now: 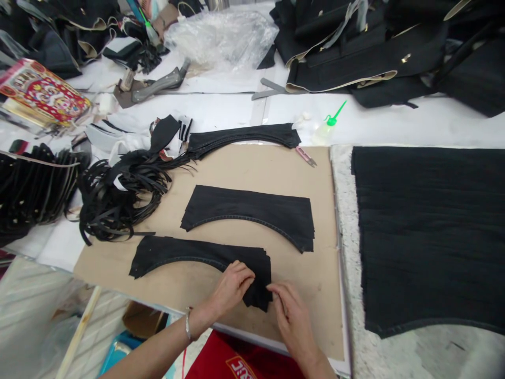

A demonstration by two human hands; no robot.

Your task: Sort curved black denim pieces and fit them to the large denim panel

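Note:
A stack of black fabric pieces with a curved lower edge lies nearest to me on the brown board. My left hand is closed, its fingertips pinched at the fabric near the stack's right end. On the right edge of the same stack, my right hand closes thumb and finger on the fabric. Whether one layer or several are between the fingers is hidden. Just beyond lies a second stack of curved black pieces, and a third, narrower stack rests at the board's far edge.
Pink thread snips and a green-tipped bottle sit beyond the board. To the left is a heap of black strips. A large black fabric stack lies right, with scissors and black garment parts at the back.

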